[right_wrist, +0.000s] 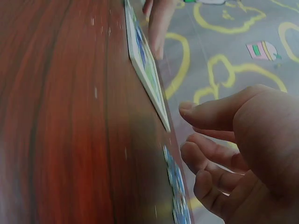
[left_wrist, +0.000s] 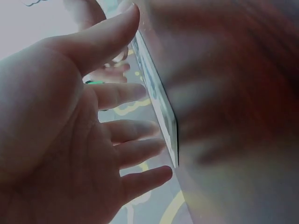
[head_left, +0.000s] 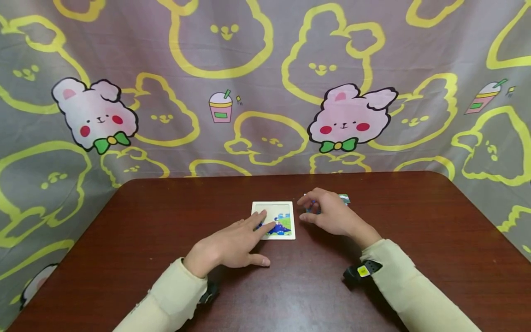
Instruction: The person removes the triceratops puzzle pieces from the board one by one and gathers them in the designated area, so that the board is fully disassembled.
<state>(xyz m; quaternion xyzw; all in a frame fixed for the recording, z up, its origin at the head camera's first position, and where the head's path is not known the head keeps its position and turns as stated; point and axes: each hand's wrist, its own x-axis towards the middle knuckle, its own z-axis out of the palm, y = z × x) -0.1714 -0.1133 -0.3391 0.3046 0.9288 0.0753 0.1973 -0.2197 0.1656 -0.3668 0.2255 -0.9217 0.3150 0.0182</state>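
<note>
A small white-framed jigsaw puzzle tray [head_left: 293,226] lies flat on the table, with blue, green and purple picture pieces along its lower and right parts. Part of its left side is hidden by my left hand [head_left: 232,242], whose straight, spread fingers reach over the tray; the left wrist view shows the fingertips close to the tray [left_wrist: 163,102]. Just right of the tray, my right hand [head_left: 332,214] hovers with loosely bent fingers over loose puzzle pieces [head_left: 345,198], and thumb and forefinger stand apart. Nothing shows between its fingers in the right wrist view, where the pieces [right_wrist: 175,186] lie below them.
The dark brown wooden table [head_left: 137,230] has rounded far corners. Behind its far edge hangs a grey curtain [head_left: 265,92] with yellow outlines and cartoon rabbits. Dark straps with small devices [head_left: 361,272] sit at both wrists, by the cream sleeves.
</note>
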